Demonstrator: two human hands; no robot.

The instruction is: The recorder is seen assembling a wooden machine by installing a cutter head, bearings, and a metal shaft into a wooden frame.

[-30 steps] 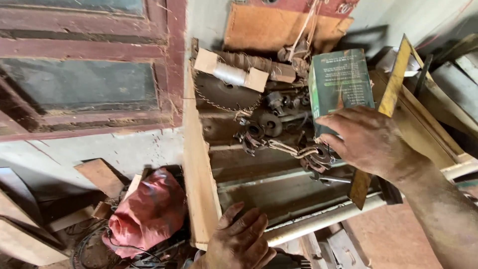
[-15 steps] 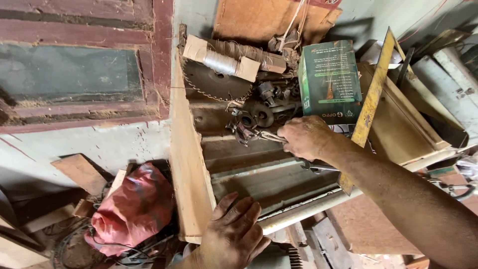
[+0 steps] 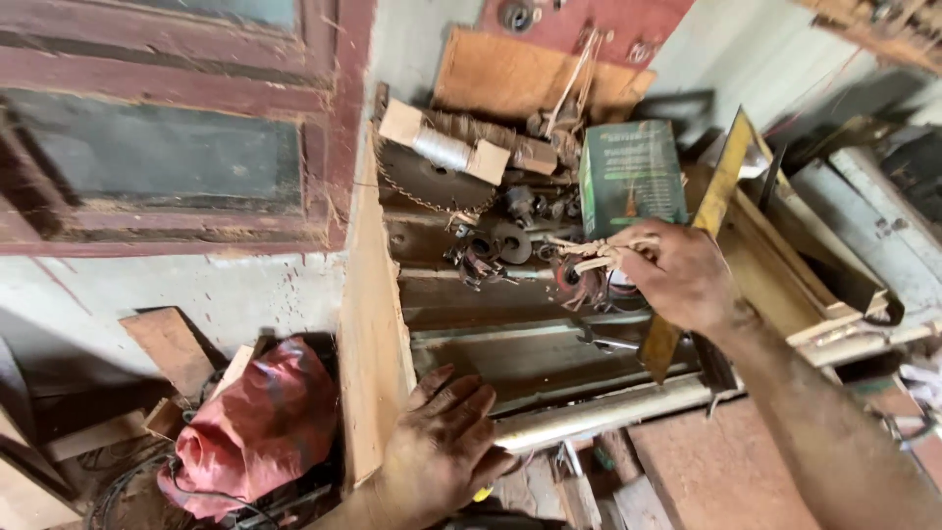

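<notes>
Red sack is seen at lower left | left hand is laid open, fingers spread, on wooden plank edge | circular saw blade lies on cluttered desk | right hand is closed around pale wooden sticks, below green box.

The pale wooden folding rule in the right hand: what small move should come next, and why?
Probably lift it clear. The right hand pinches the folding rule just above loose metal parts, beside the green box. The left hand braces on the plank.
</notes>
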